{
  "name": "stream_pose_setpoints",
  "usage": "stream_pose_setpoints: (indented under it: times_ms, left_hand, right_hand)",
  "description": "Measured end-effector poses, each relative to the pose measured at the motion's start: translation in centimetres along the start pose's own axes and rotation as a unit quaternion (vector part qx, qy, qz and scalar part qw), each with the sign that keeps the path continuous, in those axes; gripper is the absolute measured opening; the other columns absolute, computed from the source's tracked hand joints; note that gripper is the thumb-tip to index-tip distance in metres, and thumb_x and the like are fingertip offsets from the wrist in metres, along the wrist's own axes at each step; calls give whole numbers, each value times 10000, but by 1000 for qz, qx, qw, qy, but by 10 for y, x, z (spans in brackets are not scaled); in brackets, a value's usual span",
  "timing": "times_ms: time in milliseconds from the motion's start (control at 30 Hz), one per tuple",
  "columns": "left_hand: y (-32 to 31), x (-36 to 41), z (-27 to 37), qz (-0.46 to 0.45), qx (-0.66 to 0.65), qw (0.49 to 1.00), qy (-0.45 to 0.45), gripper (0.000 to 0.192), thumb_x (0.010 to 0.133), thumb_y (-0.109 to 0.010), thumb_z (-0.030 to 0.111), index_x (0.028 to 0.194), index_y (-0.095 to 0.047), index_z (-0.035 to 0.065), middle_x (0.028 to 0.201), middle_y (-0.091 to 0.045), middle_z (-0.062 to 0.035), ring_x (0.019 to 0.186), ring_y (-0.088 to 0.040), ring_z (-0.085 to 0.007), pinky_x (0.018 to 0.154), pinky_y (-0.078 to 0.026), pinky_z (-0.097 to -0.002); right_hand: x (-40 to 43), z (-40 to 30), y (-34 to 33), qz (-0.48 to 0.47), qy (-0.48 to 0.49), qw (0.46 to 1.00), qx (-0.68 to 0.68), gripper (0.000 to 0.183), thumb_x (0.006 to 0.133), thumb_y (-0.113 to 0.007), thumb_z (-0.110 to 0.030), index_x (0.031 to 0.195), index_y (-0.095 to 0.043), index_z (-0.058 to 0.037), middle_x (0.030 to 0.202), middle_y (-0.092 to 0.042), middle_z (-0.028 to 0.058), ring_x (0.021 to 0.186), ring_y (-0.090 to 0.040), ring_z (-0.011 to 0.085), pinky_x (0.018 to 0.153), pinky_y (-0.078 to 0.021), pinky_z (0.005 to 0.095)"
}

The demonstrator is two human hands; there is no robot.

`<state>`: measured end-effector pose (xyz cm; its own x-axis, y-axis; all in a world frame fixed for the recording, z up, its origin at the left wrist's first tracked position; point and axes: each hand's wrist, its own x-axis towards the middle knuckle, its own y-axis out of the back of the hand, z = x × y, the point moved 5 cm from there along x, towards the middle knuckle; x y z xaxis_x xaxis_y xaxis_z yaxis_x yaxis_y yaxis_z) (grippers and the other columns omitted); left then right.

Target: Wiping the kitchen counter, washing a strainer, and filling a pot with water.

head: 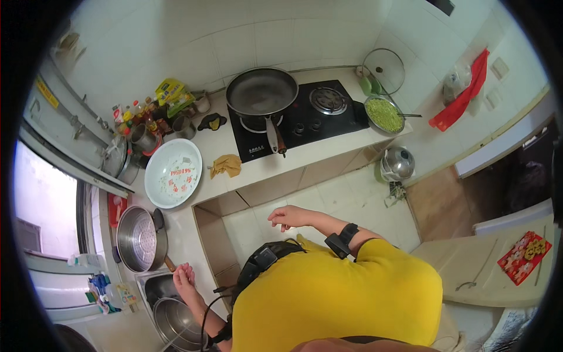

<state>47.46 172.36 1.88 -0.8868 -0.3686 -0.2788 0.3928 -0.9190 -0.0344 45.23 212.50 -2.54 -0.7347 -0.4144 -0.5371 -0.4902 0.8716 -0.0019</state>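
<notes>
My left hand (184, 281) hangs over the edge of the steel sink (147, 286), fingers loosely curled with nothing visible in them. Close to its fingertips is a wooden handle (169, 264); whether they touch is unclear. A steel pot (176, 319) sits in the sink, partly covered by my forearm. Beside the sink, a larger steel pot (163, 246) holds a perforated steamer insert (143, 240). My right hand (288, 218) is in front of my body above the floor, its fingers bent and apart, holding nothing.
A frying pan (262, 90) rests on the left burner of the black gas hob (303, 127). Chopped green food fills a bowl (384, 115) at right. A white basin (173, 176), a brown cloth (225, 166) and seasoning bottles (143, 112) line the left counter. A cupboard door (479, 264) stands behind right.
</notes>
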Motion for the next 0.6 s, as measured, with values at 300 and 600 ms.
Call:
stream_pose_setpoints:
  times_ms: [300,600]
  left_hand:
    - [34,2,-25,-43,11,999,-26,283,938,-387,259,989,-513,11,592,-403,21,543,-413,-62,575,-425,-229]
    - [35,4,-38,6,-1,1000,16,468,931,-294,455,608,-350,121,456,-282,8,381,-268,-101,459,-377,-264]
  right_hand:
    - [17,-11,-38,-34,-31,999,-15,340,861,-482,-235,1136,-503,-37,975,-591,35,686,-574,93,632,-480,233]
    - [25,-24,-42,33,22,998,-45,305,828,-489,-240,1034,-552,-24,879,-610,59,621,-606,131,577,-490,252]
